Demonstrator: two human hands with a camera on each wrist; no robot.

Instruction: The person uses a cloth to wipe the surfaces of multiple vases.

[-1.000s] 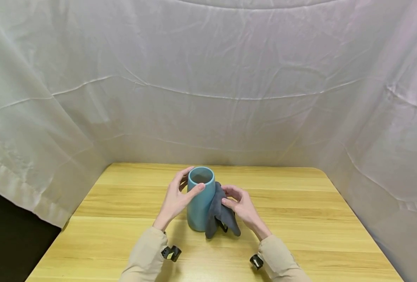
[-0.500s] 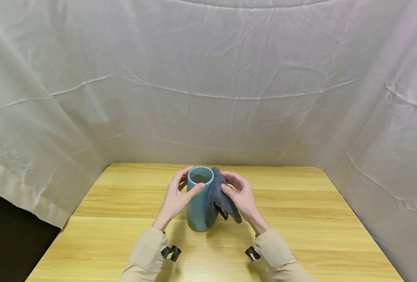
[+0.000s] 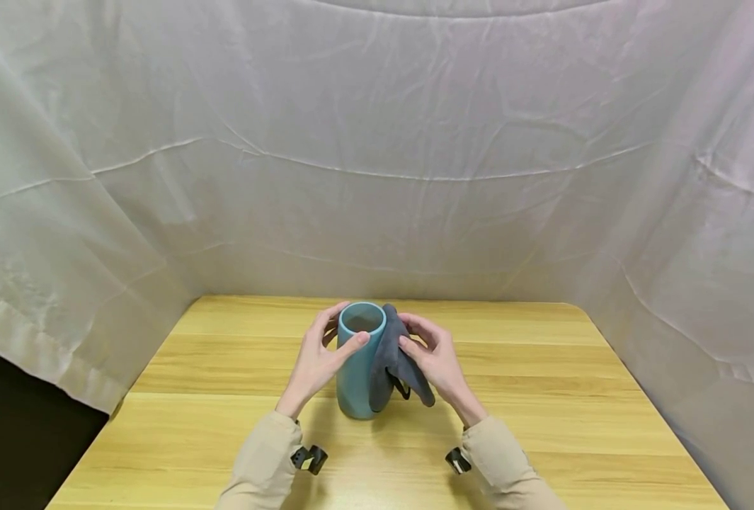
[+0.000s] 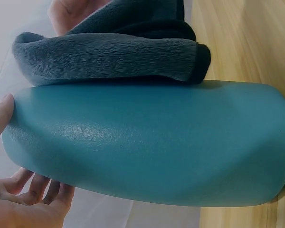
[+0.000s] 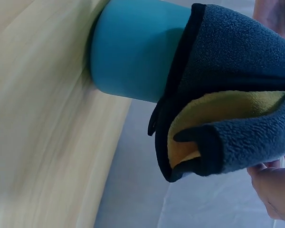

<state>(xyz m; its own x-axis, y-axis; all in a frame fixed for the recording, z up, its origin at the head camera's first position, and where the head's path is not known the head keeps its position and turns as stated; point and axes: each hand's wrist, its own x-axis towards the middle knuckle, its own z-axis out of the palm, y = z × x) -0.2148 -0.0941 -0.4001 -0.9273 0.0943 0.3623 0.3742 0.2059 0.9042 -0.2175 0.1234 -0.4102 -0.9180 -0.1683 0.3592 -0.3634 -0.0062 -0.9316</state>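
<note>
A tall blue-teal vase (image 3: 353, 382) stands upright on the wooden table, its round mouth facing up. My left hand (image 3: 315, 360) grips it near the top, thumb by the front of the rim and fingers round the far side. Against the vase's right side lies a dark grey cloth (image 3: 388, 358), held by my right hand (image 3: 439, 360) between thumb and fingers. In the right wrist view the folded cloth (image 5: 237, 52) shows a yellow inner face, black edging and a small loop. The left wrist view has the cloth's fold touching the vase wall (image 4: 147, 142).
The light wooden table (image 3: 542, 404) reaches out on both sides of the vase. Pale grey curtains (image 3: 415, 227) hang behind it and at the left and right. A dark area (image 3: 20, 425) lies beyond the table's left edge.
My right hand has moved the cloth up along the vase's right side, then barely shifted over the last half second. The left hand and the vase have stayed almost in place.
</note>
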